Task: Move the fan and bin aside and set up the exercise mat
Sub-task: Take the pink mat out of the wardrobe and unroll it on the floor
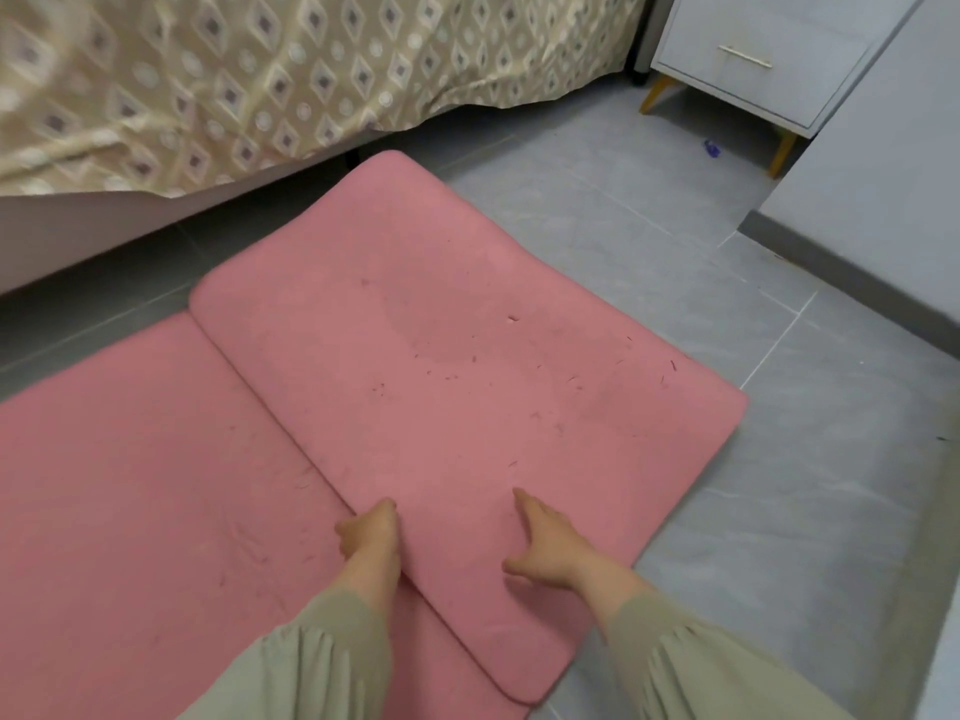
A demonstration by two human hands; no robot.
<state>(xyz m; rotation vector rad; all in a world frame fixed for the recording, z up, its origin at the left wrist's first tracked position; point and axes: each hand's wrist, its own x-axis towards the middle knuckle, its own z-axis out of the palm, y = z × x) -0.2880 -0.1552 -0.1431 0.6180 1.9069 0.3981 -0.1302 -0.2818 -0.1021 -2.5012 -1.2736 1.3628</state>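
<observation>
A pink mat [415,356] lies on the grey tiled floor [727,511] beside the bed [260,70], one panel overlapping the other at a crease. The left hand [371,532] touches the crease. The right hand [545,545] rests on the upper panel, fingers spread. A nightstand [753,54] stands beyond.

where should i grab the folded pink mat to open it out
Take the top flap by its long raised edge at the left hand, coming from the left, fingers slid under. That edge lies loose on the lower layer with a shadow line; the far-right edge looks like the fold, though I can't be sure.
</observation>
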